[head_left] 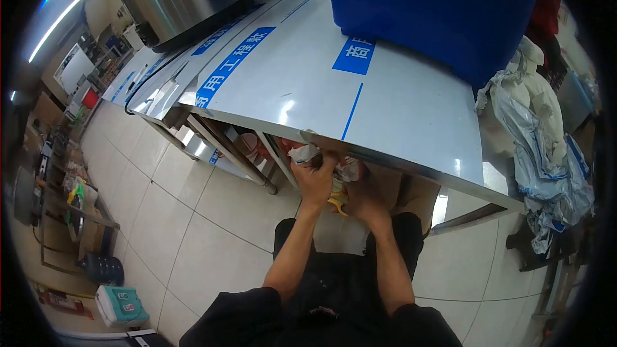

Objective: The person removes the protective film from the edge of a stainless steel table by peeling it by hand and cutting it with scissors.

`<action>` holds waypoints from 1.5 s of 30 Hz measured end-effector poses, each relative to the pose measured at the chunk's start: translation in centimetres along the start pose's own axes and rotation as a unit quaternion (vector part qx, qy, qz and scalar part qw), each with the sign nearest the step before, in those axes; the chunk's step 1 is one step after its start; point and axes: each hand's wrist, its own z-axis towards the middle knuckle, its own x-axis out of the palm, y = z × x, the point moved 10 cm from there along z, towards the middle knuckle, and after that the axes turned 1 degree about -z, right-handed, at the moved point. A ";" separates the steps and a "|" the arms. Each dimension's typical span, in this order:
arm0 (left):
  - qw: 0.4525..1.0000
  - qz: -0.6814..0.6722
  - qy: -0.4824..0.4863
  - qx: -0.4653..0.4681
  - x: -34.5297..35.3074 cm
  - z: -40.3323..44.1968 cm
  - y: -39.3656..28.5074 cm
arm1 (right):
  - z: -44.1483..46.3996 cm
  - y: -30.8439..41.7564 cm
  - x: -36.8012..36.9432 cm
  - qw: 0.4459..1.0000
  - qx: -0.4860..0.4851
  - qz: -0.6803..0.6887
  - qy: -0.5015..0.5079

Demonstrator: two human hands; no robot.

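Both hands are at the front edge of the steel table (411, 115), reaching just under its lip. My left hand (313, 180) is closed on a crumpled white plastic wrapper (302, 153). Close by on the right, my right hand (367, 202) is curled, its fingers partly hidden in shadow. A yellow loop like a scissors handle (337, 204) sticks out beside its fingers; the blades are hidden. Between the hands shows more crumpled white-and-red packaging (348, 169). The table edge hides what lies deeper underneath.
A blue bin (430, 13) and a large steel pot (186, 0) stand on the table. Crumpled plastic sheeting (536, 135) hangs at its right end. A cardboard box (414, 196) sits below. On the tiled floor at left are a teal-and-white box (121, 306) and shelving.
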 end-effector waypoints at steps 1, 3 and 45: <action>0.998 0.027 -0.019 0.050 -0.3 0.2 -0.8 | 0.0 0.3 0.2 0.999 -0.005 -0.039 0.006; 0.972 0.133 0.001 0.191 -0.6 0.5 -2.2 | 0.1 -0.8 1.6 0.998 0.041 0.031 0.038; 0.951 0.098 0.131 0.262 -0.6 2.6 -2.1 | 1.4 0.2 3.8 0.987 0.069 0.088 0.118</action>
